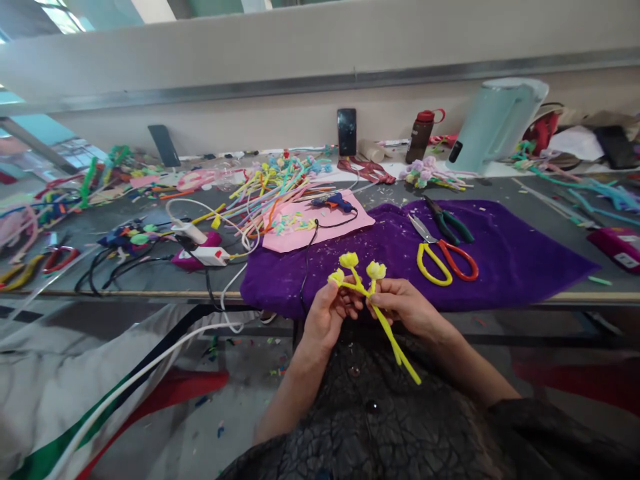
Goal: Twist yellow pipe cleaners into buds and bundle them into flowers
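Note:
A yellow pipe-cleaner flower stem (385, 327) with three pale yellow blooms is held between both hands, its long end pointing down to the right. My left hand (327, 312) is closed on its left branch, just under the left bloom. My right hand (404, 303) pinches the stem below the right bloom. Behind the hands lies a purple cloth (505, 253), on which rest scissors (434, 250) with one yellow and one red handle, and dark green pliers (449, 220) beside them.
A blue glue gun (335, 202) lies on pink paper (285, 239) with small cut pieces. White power adapters (210, 256) and cables sit left. Bundled pipe cleaners (270, 187), a phone (347, 132), a brown bottle (420, 137) and a pale green jug (500, 127) stand or lie farther back.

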A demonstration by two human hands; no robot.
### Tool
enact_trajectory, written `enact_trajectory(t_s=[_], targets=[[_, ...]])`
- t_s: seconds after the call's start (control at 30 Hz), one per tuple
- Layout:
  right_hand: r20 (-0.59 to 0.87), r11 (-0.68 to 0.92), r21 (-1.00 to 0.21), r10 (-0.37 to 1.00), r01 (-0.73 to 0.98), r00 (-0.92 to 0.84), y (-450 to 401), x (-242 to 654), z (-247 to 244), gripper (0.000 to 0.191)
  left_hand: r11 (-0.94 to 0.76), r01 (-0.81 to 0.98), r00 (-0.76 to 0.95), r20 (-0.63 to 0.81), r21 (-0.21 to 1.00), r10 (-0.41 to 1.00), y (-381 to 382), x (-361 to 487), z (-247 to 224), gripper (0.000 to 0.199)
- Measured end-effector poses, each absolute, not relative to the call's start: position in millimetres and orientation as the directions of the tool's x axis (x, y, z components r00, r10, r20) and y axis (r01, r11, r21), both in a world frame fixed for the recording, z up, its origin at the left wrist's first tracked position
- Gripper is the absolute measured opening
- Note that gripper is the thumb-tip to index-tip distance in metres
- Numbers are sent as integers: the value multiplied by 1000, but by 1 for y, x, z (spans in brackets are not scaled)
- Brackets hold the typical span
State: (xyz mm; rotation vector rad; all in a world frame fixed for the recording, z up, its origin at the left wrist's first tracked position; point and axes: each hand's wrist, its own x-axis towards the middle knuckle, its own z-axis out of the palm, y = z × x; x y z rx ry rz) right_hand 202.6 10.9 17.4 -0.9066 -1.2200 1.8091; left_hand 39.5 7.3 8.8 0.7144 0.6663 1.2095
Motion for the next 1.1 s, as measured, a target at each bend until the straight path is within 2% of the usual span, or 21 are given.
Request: enact_trajectory(t_s=[0.23,0.43,0.57,0.73,1.0,1.1], targets=[[-65,-145,-981,873,-129,-484,9,202,15,21,140,-526,166,-60,839,984,6,38,7,32],[-40,-93,-992,880,-89,-473,11,206,19,22,91,-465,146,-25,881,989,1,41,12,32],[5,-9,-1000,854,-24,-520,14,208,21,28,89,-346,89,-62,934,994,0,48,13,20],[41,46,-999,874,0,-483,16,210,26,23,3,-377,-13,-8,926,1000,2,54,14,10],[20,25,-1000,892,4,-451,20,209,20,15,28,-383,-61,-56,923,997,3,55,11,15],[2,-3,-1000,892,-9,-451,22,211,22,15,19,-333,-46,-37,943,998,4,46,16,29]])
